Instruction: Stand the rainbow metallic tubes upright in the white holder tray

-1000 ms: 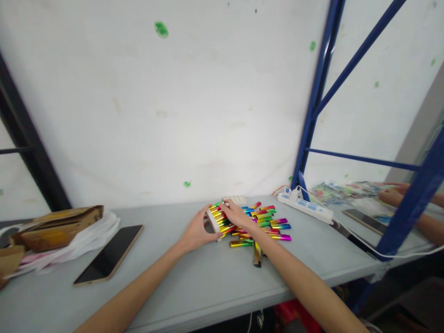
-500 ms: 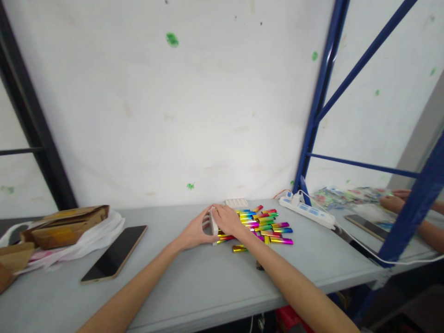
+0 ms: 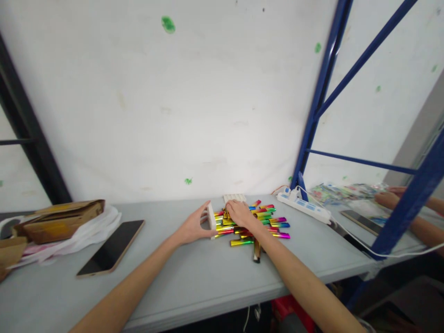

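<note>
My left hand holds a white slotted rack on its edge, with the thumb low and the fingers at the top. To the right of the rack is a loose pile of shiny foil tubes in rainbow colours, some reaching up to the rack's face. My right hand is over the left part of this pile, its fingers curled down and closed on a gold tube. The hand partly hides their tips. Behind it, near the wall, a second white ribbed rack lies flat.
A dark phone lies left on the grey table. Beyond it are a cardboard box and a white plastic bag. A power strip with cables lies right, beside a blue metal frame. Another person's hands are at far right.
My right hand has moved off the white rack's top edge and rightward onto the foil tubes. My left hand still holds the rack upright. The view has tilted slightly.
</note>
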Tool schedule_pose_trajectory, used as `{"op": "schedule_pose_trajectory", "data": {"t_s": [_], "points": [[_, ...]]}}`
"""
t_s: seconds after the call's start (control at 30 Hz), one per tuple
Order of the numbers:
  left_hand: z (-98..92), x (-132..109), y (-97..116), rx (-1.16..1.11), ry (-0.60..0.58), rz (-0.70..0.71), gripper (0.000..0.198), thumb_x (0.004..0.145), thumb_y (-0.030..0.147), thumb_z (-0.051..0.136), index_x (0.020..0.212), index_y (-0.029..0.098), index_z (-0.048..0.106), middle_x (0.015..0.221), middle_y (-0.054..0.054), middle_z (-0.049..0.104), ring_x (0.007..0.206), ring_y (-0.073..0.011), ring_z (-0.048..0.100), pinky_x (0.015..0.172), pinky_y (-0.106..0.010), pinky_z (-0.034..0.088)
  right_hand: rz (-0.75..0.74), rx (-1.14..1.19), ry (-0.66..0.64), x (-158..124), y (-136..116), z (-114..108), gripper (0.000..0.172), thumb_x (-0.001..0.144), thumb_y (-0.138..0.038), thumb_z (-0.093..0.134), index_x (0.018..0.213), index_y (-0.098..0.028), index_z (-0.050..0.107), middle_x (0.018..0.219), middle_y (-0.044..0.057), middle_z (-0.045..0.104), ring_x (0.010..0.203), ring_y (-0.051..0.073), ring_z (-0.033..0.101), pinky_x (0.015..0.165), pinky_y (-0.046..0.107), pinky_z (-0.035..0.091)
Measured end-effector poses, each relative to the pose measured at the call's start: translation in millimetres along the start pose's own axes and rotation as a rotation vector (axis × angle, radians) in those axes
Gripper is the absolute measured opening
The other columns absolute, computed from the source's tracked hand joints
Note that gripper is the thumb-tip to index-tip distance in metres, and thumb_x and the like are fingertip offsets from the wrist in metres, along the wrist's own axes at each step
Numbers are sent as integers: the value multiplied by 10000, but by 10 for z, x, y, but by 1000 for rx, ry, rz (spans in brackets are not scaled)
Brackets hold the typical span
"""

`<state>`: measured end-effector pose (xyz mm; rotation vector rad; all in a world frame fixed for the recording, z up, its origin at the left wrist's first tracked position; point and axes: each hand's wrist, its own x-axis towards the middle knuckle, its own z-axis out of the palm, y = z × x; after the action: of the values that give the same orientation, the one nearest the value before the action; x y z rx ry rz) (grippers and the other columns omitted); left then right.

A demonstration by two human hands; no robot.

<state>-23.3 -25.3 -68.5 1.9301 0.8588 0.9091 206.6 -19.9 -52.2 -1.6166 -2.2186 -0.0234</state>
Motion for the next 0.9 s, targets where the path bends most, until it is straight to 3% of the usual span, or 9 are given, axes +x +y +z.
{"op": "schedule_pose_trajectory", "data": {"t_s": [0.33,0.47,0.63,0.77,0.9], "points": [[-15,-45,68,14,-12,-19,1206,627,370,871,1591,159,177,1519,-226,428,1363,-344,499,1169,-501,397,-68,72,-43,-11,125,-75,361,1057,-268,314,1010,-165,656,1045,108,717,987,195,639,900,297,423],[-24,-40,44,1,-20,-12,1211,627,372,876,1593,200,168,1520,-212,435,1375,-343,489,1172,-537,379,-80,102,-26,-7,175,-78,359,1040,-244,337,1142,-146,667,1159,136,716,1076,216,643,947,311,429],[-24,-27,22,0,-11,13,1194,628,344,883,1593,228,189,1520,-210,443,1362,-357,498,1154,-569,390,-114,71,-102,-4,250,-191,392,989,-177,390,1281,-122,646,1305,156,671,1216,235,607,1031,330,413],[-13,-17,22,9,-8,17,1199,620,331,883,1594,237,192,1524,-198,445,1364,-352,500,1156,-553,396,-190,-9,-120,-24,34,-197,365,1007,-210,388,1217,-144,679,1212,142,711,1125,235,648,981,334,439],[-5,-18,35,9,-11,10,1198,621,307,879,1595,215,188,1529,-212,439,1354,-342,513,1155,-535,410,-344,-107,-55,-58,-299,2,363,1049,-255,340,1184,-135,655,1145,159,705,1074,247,638,965,368,442]]}}
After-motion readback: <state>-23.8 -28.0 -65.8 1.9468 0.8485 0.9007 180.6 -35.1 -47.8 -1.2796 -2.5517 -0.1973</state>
